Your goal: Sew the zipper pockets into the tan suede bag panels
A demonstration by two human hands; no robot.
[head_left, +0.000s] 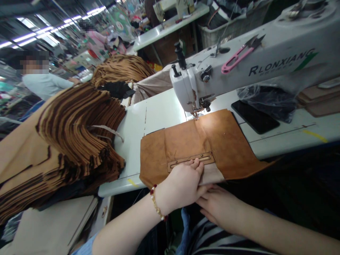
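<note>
A brown leather-like panel (183, 136) lies on the white sewing table, its far edge under the needle area of the sewing machine (186, 88). Set into the panel is a zipper strip (191, 162), with pale lining cloth (212, 174) below it. My left hand (184, 182), with a beaded bracelet at the wrist, rests its fingertips on the zipper strip; its thumb is low, by the lining. Beside it, my right hand (223, 209) is at the near edge of the lining, its fingertips partly hidden under my left hand, so its hold is unclear.
Tall stacks of brown pieces (79, 131) stand at the left. A black phone (255, 117) and a plastic bag (268, 101) lie right of the panel. Pink thread snips (241, 55) rest on the machine arm. A person (44, 83) is at the far left.
</note>
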